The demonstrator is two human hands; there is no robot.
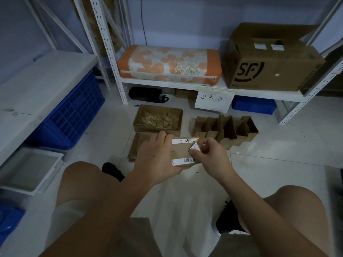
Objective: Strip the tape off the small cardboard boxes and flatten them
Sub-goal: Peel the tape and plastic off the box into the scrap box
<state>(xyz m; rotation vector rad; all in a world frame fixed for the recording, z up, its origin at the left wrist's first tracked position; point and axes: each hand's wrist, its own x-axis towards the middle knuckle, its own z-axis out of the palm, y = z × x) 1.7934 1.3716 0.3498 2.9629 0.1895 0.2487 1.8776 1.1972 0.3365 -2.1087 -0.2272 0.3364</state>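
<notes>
Cardboard fills the middle of this head-camera view: a person crouching on a pale tiled floor (278,154) holds a small cardboard box (182,152) at the centre. Their left hand (157,156) wraps around its left side, fingers curled over the top edge. Their right hand (209,156) pinches a curled white label strip (195,147) lifted from the box's right end. Beyond the hands, at 12 o'clock, an open carton of crumpled tape scraps (158,118) sits on the floor. At 1 o'clock stand several upright folded cardboard pieces (226,127). Flattened cardboard (136,145) lies under the left hand. Further back, a white shelf (185,86) carries an orange floral cushion (169,64) and a large brown SF box (269,65). A blue crate (74,114) sits at 9 o'clock.
</notes>
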